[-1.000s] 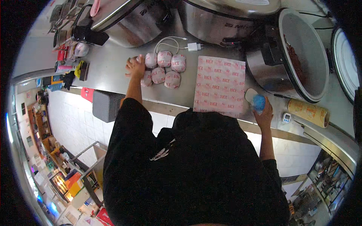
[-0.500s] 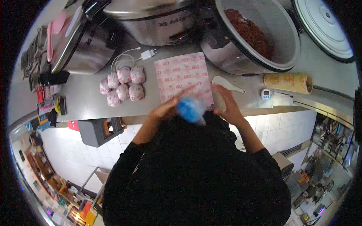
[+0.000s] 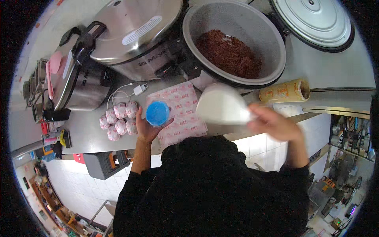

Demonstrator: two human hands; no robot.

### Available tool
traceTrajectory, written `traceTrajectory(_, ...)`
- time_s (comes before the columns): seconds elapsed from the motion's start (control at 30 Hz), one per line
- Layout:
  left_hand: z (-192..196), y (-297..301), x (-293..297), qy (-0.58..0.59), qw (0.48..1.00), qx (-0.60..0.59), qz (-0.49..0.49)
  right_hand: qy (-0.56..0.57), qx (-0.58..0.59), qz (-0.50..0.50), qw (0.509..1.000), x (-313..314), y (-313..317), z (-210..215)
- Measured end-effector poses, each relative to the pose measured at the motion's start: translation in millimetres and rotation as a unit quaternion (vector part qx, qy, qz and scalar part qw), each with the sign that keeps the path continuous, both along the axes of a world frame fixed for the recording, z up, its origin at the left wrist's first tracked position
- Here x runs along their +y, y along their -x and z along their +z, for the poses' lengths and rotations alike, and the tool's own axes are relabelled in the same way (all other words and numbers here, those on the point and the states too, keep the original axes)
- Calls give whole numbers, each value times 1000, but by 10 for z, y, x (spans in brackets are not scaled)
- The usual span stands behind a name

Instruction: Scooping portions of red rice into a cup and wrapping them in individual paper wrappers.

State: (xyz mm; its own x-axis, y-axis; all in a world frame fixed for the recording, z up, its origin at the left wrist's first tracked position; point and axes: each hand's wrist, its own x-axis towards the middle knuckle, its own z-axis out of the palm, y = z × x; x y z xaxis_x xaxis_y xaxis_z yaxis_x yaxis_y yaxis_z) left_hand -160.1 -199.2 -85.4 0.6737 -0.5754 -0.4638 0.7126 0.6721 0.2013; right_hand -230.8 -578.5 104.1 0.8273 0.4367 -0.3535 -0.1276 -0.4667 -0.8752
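My left hand (image 3: 147,129) cups a small blue round bowl (image 3: 158,113) above the left part of a pink-and-white printed wrapping paper (image 3: 181,122), its fingers curled round the bowl's sides. Raised to the right of the paper, my right hand (image 3: 276,122) grips a white rice paddle (image 3: 223,104) by its handle, slightly smeared by motion. Beyond the paddle stands an open rice cooker (image 3: 282,51) with dark reddish-brown rice (image 3: 229,53) heaped in its grey pot. Several wrapped rice balls (image 3: 120,110) in the same printed paper sit clustered left of my left hand.
Two lidded steel cookers, one at the back (image 3: 138,35) and one at the left (image 3: 85,87), line the counter. A white charger (image 3: 139,89) with its cable lies before them. A yellow roll (image 3: 286,91) lies at the right, below the cooker's raised lid (image 3: 316,19).
My right hand has taken up the rice paddle from the counter and lifted it. The blue bowl has moved left in my left hand. The view has shifted toward the cookers.
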Motion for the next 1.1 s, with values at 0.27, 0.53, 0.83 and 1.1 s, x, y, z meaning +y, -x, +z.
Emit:
traceTrajectory(0.27, 34, -92, -329, -109, 990, -89, 11, 677, -80, 12, 731, -787, -1914, 69)
traceTrajectory(0.53, 100, 237, -148, -85, 992, -68, 65, 630, -117, 57, 766, -554, -2632, -941)
traceTrajectory(0.83, 400, -60, -328, -130, 987, -69, 58, 487, -234, 103, 835, 146, -2638, -937)
traceTrajectory(1.1, 905, -291, -598, -196, 970, -144, -6, 419, -214, 89, 878, -68, -2629, -1025)
